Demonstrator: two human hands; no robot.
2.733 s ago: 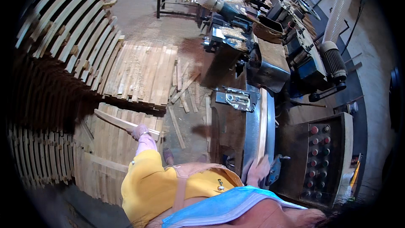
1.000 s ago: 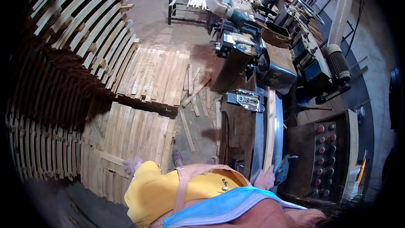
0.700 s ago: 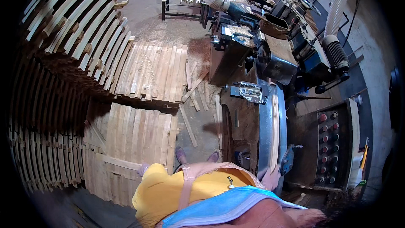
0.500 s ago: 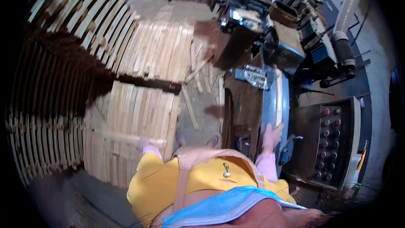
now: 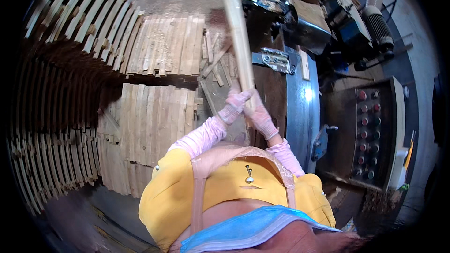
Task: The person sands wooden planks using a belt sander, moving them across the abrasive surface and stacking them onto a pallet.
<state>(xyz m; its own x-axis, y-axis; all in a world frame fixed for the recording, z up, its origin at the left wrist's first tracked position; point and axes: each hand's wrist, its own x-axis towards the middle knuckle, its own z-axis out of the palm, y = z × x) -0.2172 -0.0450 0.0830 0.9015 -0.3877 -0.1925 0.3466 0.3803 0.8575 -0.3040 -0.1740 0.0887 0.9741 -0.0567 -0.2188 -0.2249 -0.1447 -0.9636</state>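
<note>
Landmark: the long, smooth, blue-grey metal machine table [image 5: 300, 126], a bright glint on its top.
Left hand: here's the left hand [image 5: 237, 100], in a pale pink glove, fingers curled shut round the near end of the long, pale yellow wooden strip [image 5: 237, 33], left of the table.
Right hand: and the right hand [image 5: 258, 112], gloved to match, grips that same end, close beside its partner and nearer the table.
Wooden strip: up it points, left of the table, its blunt far end leaning away; light wood, fairly straight, a little blurred.
Second piece: a narrow, pale wooden piece [image 5: 304, 64] lies on the table's far part.
Neighbours: the dark control panel with red and green buttons [image 5: 370, 133] stands right of the table; the neat stack of flat, pale wooden slats [image 5: 157, 122] sits well left, loose wooden sticks [image 5: 208, 97] on the floor between.
</note>
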